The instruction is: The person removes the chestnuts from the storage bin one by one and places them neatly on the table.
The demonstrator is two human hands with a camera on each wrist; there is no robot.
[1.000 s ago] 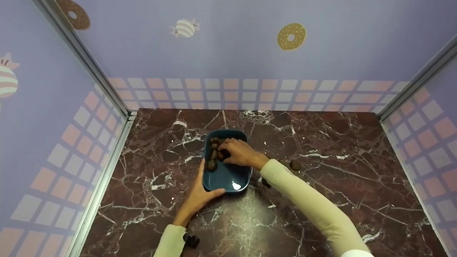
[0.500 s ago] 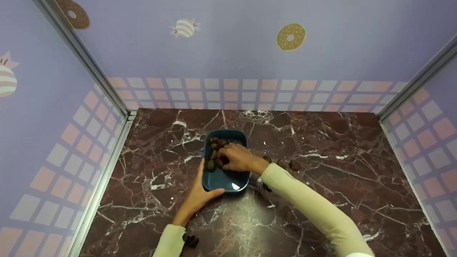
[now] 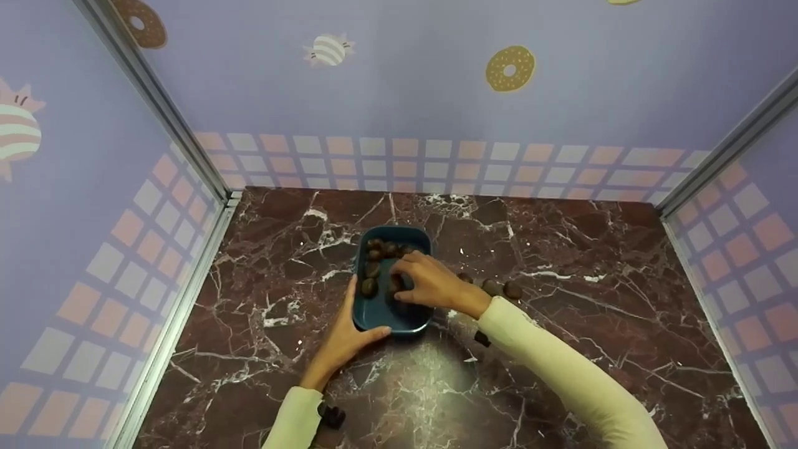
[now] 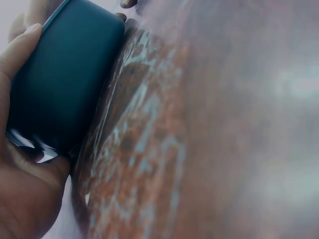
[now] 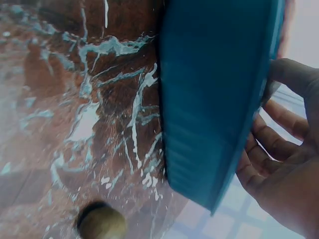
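At centre frame, our left hand point(image 3: 345, 340) clasped the rigid, light-looking teal tray point(image 3: 368, 317) by its near-left corner, a sound hold, while our right hand point(image 3: 430, 285), fingers curled, seemingly pinched one small, hard chestnut point(image 3: 395, 284) inside it.

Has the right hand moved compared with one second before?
Yes. The right hand has drawn back toward the person along the blue tray, from its far end toward its middle.
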